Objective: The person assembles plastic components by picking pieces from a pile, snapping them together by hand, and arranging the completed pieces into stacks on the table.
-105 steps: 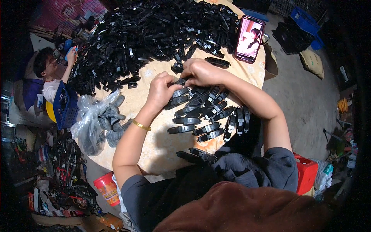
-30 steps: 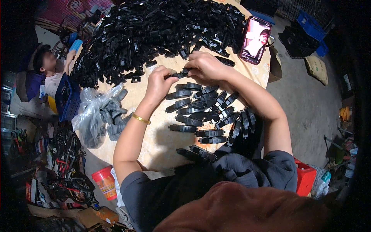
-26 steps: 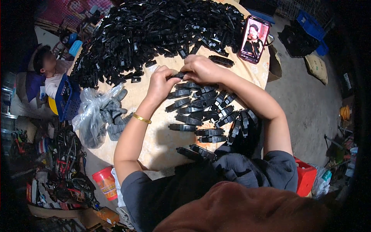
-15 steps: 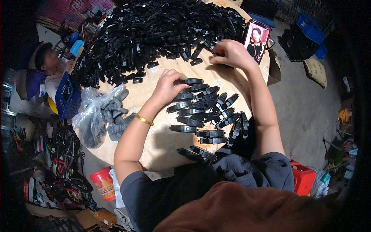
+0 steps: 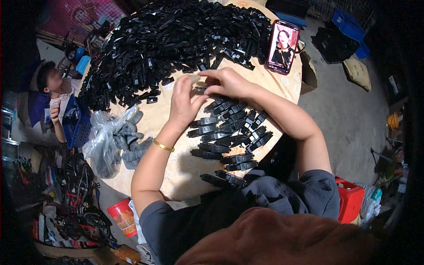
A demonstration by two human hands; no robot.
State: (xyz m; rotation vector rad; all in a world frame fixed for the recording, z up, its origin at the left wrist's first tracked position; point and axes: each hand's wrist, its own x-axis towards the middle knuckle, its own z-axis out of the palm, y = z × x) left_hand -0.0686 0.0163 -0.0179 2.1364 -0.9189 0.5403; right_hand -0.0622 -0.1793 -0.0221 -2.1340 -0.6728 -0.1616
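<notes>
My left hand [image 5: 184, 100] and my right hand [image 5: 230, 83] meet above the table, fingers curled toward each other. Whatever sits between the fingertips is mostly hidden; only a small bit of it shows. Just below the hands, black curved plastic parts [image 5: 208, 130] lie side by side in short rows and small groups on the pale patterned tabletop [image 5: 176, 176]. Beyond my fingers spreads a large heap of loose black plastic pieces [image 5: 150, 48]. A gold bracelet [image 5: 163, 145] circles my left wrist.
A phone [image 5: 282, 46] stands at the table's right edge. Left of my forearm lie a clear plastic bag [image 5: 104, 143] and grey gloves [image 5: 134, 154]. A blue basket [image 5: 78, 121] is at the left edge, beside another person [image 5: 55, 81]. A red bucket [image 5: 123, 217] stands below.
My right hand has moved left from the heap's edge beside the phone to meet my left hand. My left hand has shifted slightly up and left. The other person has raised a hand.
</notes>
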